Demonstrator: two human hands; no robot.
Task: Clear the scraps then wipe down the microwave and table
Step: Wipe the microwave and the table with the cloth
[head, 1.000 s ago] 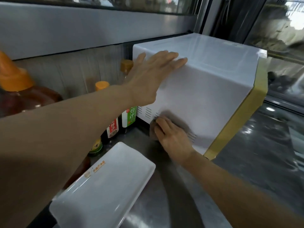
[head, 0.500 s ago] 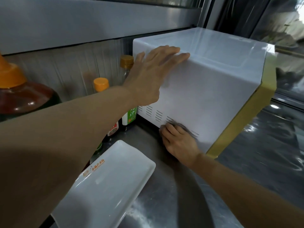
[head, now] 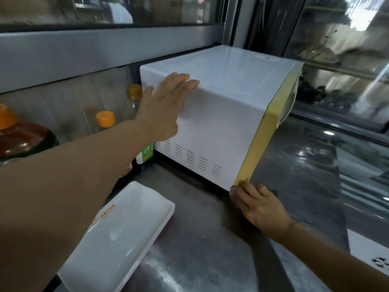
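I'm mid-wipe: my flat left hand (head: 163, 106) steadies the microwave (head: 221, 114); my right hand (head: 260, 205), lower right, presses a cloth (head: 232, 191) at its bottom corner. The table (head: 200, 249) looks unwiped.

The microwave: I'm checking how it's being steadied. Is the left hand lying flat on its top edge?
Yes, the left hand lies open with straight fingers over the top edge of the white microwave.

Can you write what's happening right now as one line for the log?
step: wiping microwave side | left hand: flat, bracing top edge | right hand: presses cloth at lower front corner | table: not yet wiped
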